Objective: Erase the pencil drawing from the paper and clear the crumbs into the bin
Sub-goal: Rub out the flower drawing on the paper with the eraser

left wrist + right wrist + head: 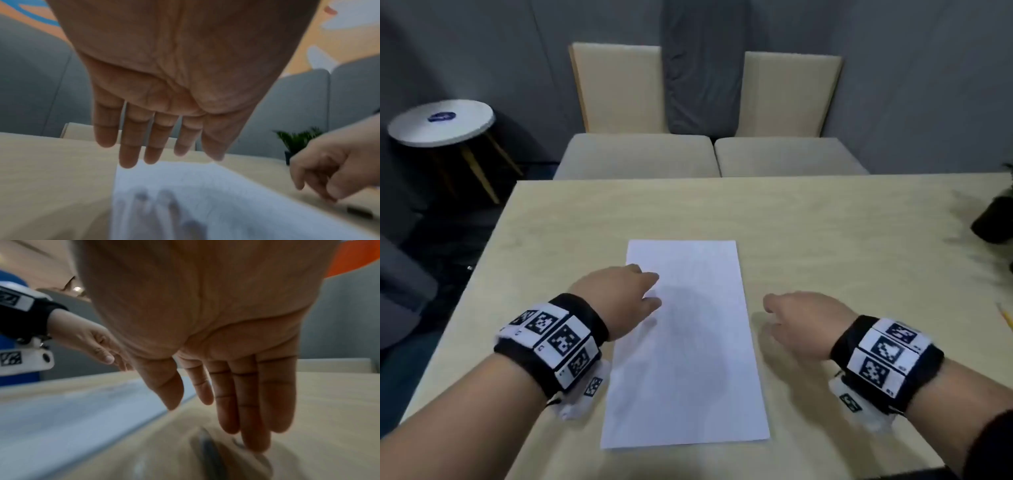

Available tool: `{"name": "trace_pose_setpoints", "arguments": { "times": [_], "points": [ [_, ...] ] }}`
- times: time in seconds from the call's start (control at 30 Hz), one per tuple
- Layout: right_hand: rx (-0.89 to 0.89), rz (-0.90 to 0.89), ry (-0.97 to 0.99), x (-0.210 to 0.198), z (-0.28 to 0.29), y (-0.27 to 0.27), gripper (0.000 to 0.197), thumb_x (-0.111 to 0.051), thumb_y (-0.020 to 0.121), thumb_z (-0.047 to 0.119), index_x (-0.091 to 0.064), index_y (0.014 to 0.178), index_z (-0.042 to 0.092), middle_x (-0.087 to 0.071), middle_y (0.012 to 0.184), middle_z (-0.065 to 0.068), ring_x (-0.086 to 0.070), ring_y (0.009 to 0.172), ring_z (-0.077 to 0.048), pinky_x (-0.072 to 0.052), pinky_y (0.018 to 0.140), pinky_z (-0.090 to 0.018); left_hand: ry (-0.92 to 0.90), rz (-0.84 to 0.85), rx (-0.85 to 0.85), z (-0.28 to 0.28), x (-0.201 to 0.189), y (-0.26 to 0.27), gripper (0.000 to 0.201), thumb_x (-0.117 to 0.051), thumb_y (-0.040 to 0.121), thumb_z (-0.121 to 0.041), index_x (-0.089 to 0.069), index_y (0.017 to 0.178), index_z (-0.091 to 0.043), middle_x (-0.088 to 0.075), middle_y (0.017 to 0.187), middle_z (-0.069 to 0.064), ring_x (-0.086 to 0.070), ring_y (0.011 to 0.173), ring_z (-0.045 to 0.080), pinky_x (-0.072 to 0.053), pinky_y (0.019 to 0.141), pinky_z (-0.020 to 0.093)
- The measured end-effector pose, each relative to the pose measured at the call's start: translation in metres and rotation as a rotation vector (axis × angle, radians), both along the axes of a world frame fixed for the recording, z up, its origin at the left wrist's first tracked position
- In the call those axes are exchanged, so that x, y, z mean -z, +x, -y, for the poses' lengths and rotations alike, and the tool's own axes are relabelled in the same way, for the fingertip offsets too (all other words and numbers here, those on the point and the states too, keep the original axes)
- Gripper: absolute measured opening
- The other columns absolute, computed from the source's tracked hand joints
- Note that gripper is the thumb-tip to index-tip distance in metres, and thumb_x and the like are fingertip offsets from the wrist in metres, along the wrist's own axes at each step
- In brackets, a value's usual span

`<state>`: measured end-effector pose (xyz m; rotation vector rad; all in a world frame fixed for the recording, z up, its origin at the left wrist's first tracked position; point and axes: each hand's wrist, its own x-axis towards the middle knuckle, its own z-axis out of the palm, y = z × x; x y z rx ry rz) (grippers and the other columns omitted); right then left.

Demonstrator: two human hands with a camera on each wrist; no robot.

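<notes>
A white sheet of paper lies lengthwise on the pale wooden table, with faint grey pencil marks near its middle. My left hand hovers over the sheet's upper left part; the left wrist view shows its fingers straight and holding nothing. My right hand hangs just right of the paper, fingers extended downward, empty. Beneath its fingertips a small dark blurred object lies on the table, seen also in the left wrist view as the dark object. No bin is in view.
A yellow pencil lies at the table's right edge, and a dark potted plant stands at the far right. Two beige chairs face the far edge. A round white side table stands off to the left.
</notes>
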<state>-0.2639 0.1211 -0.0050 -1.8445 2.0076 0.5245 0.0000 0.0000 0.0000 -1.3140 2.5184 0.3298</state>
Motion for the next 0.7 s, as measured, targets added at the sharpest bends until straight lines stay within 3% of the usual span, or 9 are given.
{"name": "trace_pose_setpoints", "arguments": {
  "times": [0.07,0.13,0.2,0.27,0.37,0.43,0.57,0.7],
  "points": [
    [-0.015,-0.044,-0.019,0.015,-0.002,-0.006,0.007,-0.037,0.097,0.028,-0.038,0.098,0.021,-0.051,0.082,0.001,-0.053,0.08,-0.027,-0.049,0.07,-0.037,-0.018,0.107,0.02,0.002,0.016,0.001,0.04,-0.036,0.1,-0.049,-0.054,0.128,-0.028,-0.055,0.127,-0.008,-0.059,0.108,0.018,-0.048,0.085,0.034],
    [-0.031,-0.115,-0.023,0.024,-0.003,-0.01,0.009,-0.033,0.098,0.028,-0.037,0.101,0.021,-0.042,0.076,0.004,-0.05,0.077,-0.026,-0.043,0.065,-0.036,-0.004,0.191,0.038,0.002,0.029,0.003,0.034,-0.037,0.1,-0.049,-0.056,0.121,-0.032,-0.055,0.125,-0.008,-0.059,0.106,0.018,-0.044,0.078,0.032],
    [-0.055,-0.149,-0.036,0.034,-0.004,-0.012,0.012,-0.033,0.098,0.026,-0.038,0.108,0.02,-0.046,0.077,0.003,-0.052,0.073,-0.024,-0.042,0.059,-0.035,-0.016,0.239,0.068,-0.002,0.037,0.002,0.031,-0.037,0.099,-0.051,-0.058,0.114,-0.034,-0.055,0.121,-0.009,-0.059,0.103,0.018,-0.043,0.074,0.032],
    [-0.062,-0.172,-0.067,0.041,-0.005,-0.011,0.005,-0.036,0.097,0.021,-0.034,0.102,0.021,-0.05,0.079,-0.001,-0.052,0.068,-0.021,-0.042,0.056,-0.035,-0.064,0.279,0.085,-0.006,0.042,0.0,0.032,-0.04,0.097,-0.054,-0.059,0.112,-0.034,-0.055,0.12,-0.008,-0.06,0.1,0.02,-0.048,0.076,0.034],
    [-0.051,-0.171,-0.138,0.046,-0.007,-0.007,0.009,-0.038,0.094,0.016,-0.031,0.095,0.021,-0.048,0.077,-0.001,-0.045,0.062,-0.018,-0.034,0.05,-0.032,-0.117,0.288,0.09,-0.014,0.045,0.001,0.038,-0.045,0.093,-0.06,-0.06,0.113,-0.03,-0.054,0.12,-0.004,-0.06,0.099,0.023,-0.052,0.081,0.038],
    [-0.024,-0.14,-0.174,0.045,-0.012,-0.002,0.009,-0.039,0.092,0.015,-0.033,0.094,0.021,-0.048,0.077,-0.001,-0.045,0.062,-0.018,-0.034,0.05,-0.032,-0.109,0.287,0.073,-0.022,0.044,0.002,0.045,-0.047,0.091,-0.064,-0.059,0.117,-0.029,-0.053,0.123,-0.003,-0.06,0.102,0.024,-0.052,0.083,0.039],
    [0.034,-0.169,-0.202,0.049,-0.023,0.003,0.004,-0.039,0.093,0.024,-0.039,0.095,0.02,-0.05,0.079,0.002,-0.049,0.066,-0.017,-0.038,0.054,-0.032,-0.099,0.26,0.044,-0.037,0.042,0.007,0.046,-0.05,0.089,-0.066,-0.063,0.109,-0.026,-0.053,0.117,-0.002,-0.059,0.101,0.023,-0.053,0.084,0.041],
    [0.035,-0.2,-0.224,0.053,-0.025,0.008,0.008,-0.038,0.093,0.02,-0.046,0.093,0.018,-0.049,0.079,0.002,-0.052,0.073,-0.023,-0.04,0.059,-0.032,-0.091,0.238,0.043,-0.049,0.047,0.013,0.048,-0.048,0.089,-0.066,-0.06,0.113,-0.026,-0.052,0.115,-0.001,-0.057,0.102,0.024,-0.052,0.085,0.04]
  ]
}}
